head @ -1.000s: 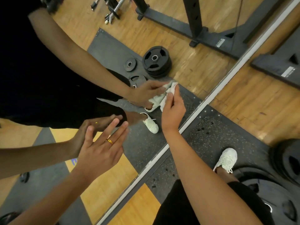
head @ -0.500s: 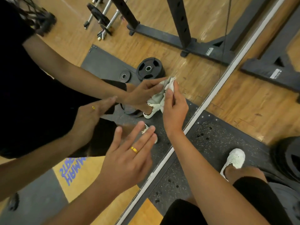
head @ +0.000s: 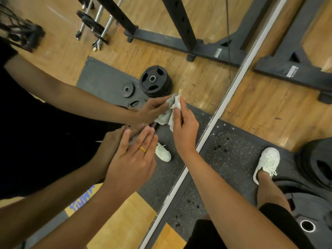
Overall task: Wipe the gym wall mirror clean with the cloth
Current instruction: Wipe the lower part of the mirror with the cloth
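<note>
Mid-wipe by est.: R hand point(head: 183, 130) grip clamped on bunched cloth point(head: 169, 113), pressed to mirror point(head: 190, 81) glass just beside edge strip point(head: 233, 87); L hand point(head: 133, 159) flat, grip apart, empty, near same strip; no smears discernible, so done vs. left can't tell.

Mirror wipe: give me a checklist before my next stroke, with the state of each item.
1. Cloth held: ok, the right hand pinches the cloth.
2. Cloth on mirror: ok, it meets its own reflection.
3. Left hand clear of cloth: ok, open, fingers straight, apart from it.
4. Left hand touching mirror: cannot tell.
5. Smears left: cannot tell, none show plainly.
6. Footing: ok, shoe on mat, plates beside it.
</note>
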The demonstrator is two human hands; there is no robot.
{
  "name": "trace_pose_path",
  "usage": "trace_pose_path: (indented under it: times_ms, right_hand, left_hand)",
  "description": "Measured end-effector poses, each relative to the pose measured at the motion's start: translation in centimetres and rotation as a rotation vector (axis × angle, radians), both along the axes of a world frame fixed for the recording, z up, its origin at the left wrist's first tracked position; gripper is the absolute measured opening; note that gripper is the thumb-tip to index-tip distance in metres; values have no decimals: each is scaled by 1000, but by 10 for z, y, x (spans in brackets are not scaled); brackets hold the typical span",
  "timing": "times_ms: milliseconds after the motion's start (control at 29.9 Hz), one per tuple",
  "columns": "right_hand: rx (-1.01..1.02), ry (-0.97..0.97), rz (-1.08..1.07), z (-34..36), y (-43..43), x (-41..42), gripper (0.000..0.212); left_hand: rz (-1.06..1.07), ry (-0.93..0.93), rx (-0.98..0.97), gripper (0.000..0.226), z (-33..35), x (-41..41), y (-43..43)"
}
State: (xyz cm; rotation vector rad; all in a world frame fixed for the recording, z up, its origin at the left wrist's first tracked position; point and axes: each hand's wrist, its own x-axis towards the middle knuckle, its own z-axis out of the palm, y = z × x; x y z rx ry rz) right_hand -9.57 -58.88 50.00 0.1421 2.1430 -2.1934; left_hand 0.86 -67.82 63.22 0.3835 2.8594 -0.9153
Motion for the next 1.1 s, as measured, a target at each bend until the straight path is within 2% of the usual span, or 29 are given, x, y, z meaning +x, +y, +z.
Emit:
trace_pose_path:
  times_ms: [134, 201, 334, 368, 435, 535, 635, 702, 836, 1003, 1103]
  right_hand:
    - [-15, 144, -29, 18, -7, -7, 41]
    - [38, 174, 1, 6, -7, -14, 41]
    - [90, -167, -11, -31, 2, -34, 43]
    - [99, -198, -9, -34, 4, -36, 43]
    - [91, -137, -6, -25, 4, -41, 43]
    - [24, 56, -49, -2, 3, -50, 42]
    - [40, 117, -66, -4, 1, -59, 42]
    - [67, 56, -72, -14, 4, -57, 42]
    - [74, -185, -66, -26, 7, -62, 43]
    - [-23, 3, -60, 10, 7, -70, 42]
    - [2, 75, -81, 13, 3, -66, 41]
  left_hand:
    - [-17, 18, -5, 51, 1, 0, -1]
    - [-24, 26, -9, 50, -1, 0, 0]
    - [0, 11, -6, 50, -2, 1, -2]
    - [2, 4, -7, 50, -3, 1, -2]
    - [8, 5, -9, 50, -4, 1, -3]
    - [28, 23, 9, 48, -4, -1, -1]
    - [46, 20, 30, 48, -2, -3, 3]
    - [53, 13, 46, 49, 0, -3, 4]
    - [81, -8, 70, 49, 3, -4, 6]
    - [130, 16, 136, 45, 3, -6, 11]
    - [172, 20, 169, 45, 4, -7, 15]
